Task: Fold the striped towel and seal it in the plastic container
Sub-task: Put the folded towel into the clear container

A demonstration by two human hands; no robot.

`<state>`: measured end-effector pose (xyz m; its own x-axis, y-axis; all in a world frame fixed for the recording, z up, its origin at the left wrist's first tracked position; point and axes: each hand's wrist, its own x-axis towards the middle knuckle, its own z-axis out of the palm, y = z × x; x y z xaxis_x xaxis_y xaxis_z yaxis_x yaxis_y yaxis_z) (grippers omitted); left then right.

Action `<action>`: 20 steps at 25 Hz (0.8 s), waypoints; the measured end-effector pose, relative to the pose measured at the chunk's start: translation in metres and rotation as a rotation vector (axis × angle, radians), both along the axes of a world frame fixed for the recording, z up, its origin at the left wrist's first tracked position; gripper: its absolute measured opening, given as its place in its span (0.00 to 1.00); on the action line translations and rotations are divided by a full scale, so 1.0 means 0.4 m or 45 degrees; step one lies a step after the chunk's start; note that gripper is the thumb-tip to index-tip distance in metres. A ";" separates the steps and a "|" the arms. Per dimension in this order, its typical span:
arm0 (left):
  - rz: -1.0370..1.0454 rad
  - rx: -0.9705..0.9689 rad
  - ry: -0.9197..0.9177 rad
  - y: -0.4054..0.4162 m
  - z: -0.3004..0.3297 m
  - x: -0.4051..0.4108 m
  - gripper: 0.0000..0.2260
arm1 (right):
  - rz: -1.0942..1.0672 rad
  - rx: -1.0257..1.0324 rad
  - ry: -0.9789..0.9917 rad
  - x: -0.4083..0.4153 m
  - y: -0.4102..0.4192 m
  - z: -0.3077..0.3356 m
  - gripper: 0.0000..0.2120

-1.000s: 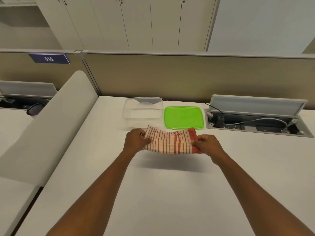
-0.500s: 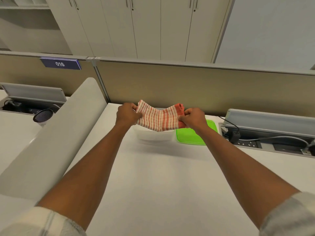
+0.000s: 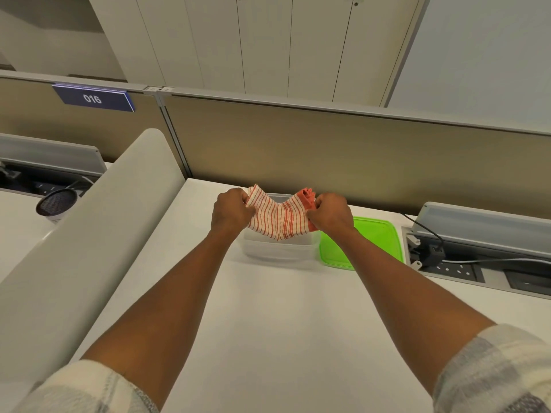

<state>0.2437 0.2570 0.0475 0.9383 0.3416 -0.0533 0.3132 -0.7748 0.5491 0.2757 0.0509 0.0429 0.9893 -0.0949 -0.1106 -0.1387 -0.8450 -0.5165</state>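
Folded white towel with red-orange stripes (image 3: 278,217): held above the counter, sagging in a shallow V between the two hands, its lowest fold dipping to the container rim; whether it touched the rim could not be told.

Left hand (image 3: 231,211): fingers closed on the towel's left end; fingertips hidden behind the knuckles and cloth.

Right hand (image 3: 331,214): fingers clamped on the bunched solid-red right end; fingertips likewise hidden.

Clear rectangular plastic container (image 3: 280,253): directly beneath the fingers, on the white counter (image 3: 268,323). Its far wall and interior were largely covered by the towel; contents could not be made out.

Flat lime-green plastic lid (image 3: 363,244): lay on the counter just right of the container, beneath the right wrist, its near-left part hidden by the forearm.
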 end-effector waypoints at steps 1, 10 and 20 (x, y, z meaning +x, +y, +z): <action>-0.008 0.032 0.014 0.001 -0.011 0.002 0.14 | 0.018 -0.064 -0.016 0.000 0.010 -0.013 0.08; -0.134 0.646 0.037 0.012 -0.080 0.002 0.18 | 0.149 -0.645 -0.168 -0.017 0.029 -0.083 0.12; -0.220 0.468 -0.026 0.019 -0.089 -0.019 0.27 | 0.134 -0.442 -0.193 -0.027 0.019 -0.096 0.19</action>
